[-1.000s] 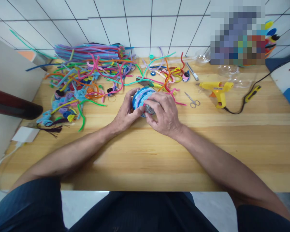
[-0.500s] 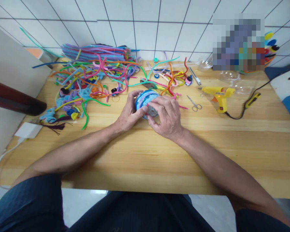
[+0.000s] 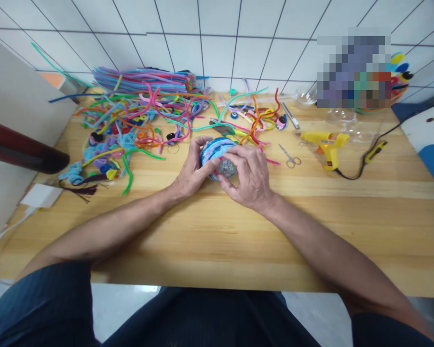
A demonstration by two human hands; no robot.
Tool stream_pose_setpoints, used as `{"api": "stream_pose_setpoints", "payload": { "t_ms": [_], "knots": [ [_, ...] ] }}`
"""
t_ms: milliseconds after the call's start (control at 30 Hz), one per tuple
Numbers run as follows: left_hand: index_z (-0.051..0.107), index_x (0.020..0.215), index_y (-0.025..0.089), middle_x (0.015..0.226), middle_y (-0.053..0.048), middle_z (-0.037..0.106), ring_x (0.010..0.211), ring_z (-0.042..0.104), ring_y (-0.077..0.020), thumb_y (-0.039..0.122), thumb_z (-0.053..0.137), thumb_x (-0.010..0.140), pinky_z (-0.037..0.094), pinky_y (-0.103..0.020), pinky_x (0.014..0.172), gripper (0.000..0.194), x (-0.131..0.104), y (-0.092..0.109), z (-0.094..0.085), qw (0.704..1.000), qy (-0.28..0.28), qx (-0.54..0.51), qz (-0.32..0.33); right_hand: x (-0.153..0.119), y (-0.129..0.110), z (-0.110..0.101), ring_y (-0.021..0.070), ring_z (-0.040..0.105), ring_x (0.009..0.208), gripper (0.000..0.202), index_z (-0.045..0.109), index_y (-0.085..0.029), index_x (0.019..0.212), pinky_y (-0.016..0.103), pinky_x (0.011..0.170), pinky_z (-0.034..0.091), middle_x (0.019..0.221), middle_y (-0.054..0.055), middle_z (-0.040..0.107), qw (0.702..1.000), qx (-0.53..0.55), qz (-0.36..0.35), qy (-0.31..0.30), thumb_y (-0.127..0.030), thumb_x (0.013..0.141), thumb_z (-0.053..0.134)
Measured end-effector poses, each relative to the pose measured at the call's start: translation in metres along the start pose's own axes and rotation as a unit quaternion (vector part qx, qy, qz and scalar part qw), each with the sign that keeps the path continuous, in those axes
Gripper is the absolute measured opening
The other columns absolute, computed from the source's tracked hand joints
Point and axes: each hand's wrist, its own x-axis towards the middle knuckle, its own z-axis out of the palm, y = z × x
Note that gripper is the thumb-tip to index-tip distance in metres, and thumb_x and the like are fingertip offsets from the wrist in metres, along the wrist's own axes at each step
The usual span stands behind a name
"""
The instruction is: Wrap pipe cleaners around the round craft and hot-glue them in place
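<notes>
A round ball (image 3: 217, 148) wrapped in blue, light blue and lilac pipe cleaners sits between my hands above the wooden table (image 3: 217, 241). Part of its lower right side is uncovered and looks clear and shiny. My left hand (image 3: 195, 168) curls around the ball's left side, thumb across its front. My right hand (image 3: 251, 176) holds the right side, its fingertips on the edge of the wrapping and its thumb low by the bare part. A bit of pink shows near both hands' fingertips. The ball's underside is hidden.
Tangled pipe cleaners (image 3: 130, 120) and a bundle (image 3: 144, 79) lie at the back left. Right of the hands are small scissors (image 3: 291, 158), a yellow glue gun (image 3: 325, 144), a yellow cutter (image 3: 376, 152) and clear balls (image 3: 342, 115). A white adapter (image 3: 42, 195) sits left.
The ball has turned slightly between my hands, and more of its clear part shows. Both hands keep their hold with small finger shifts.
</notes>
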Motion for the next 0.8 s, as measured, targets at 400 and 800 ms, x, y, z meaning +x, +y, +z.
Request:
{"api": "stream_pose_setpoints", "payload": {
  "t_ms": [400, 800],
  "knots": [
    [0.05, 0.148, 0.033, 0.143, -0.01, 0.065, 0.126, 0.069, -0.0285, 0.071, 0.072, 0.107, 0.065, -0.047, 0.11, 0.061, 0.0, 0.0024, 0.0015, 1.0, 0.004, 0.0, -0.008, -0.0007, 0.003, -0.0013, 0.0364, 0.07, 0.129, 0.045, 0.067, -0.024, 0.148, 0.058, 0.114, 0.054, 0.139, 0.015, 0.077, 1.0, -0.027, 0.004, 0.004, -0.047, 0.11, 0.069],
    [0.051, 0.15, 0.032, 0.146, -0.011, 0.065, 0.126, 0.07, -0.0292, 0.075, 0.068, 0.107, 0.063, -0.049, 0.114, 0.064, 0.0004, -0.002, -0.0005, 1.0, 0.003, 0.015, -0.008, 0.0029, 0.0019, -0.0005, 0.0347, 0.071, 0.122, 0.042, 0.066, -0.022, 0.146, 0.054, 0.106, 0.056, 0.135, 0.016, 0.076, 0.999, -0.012, -0.011, 0.027, -0.043, 0.11, 0.069]
  ]
}}
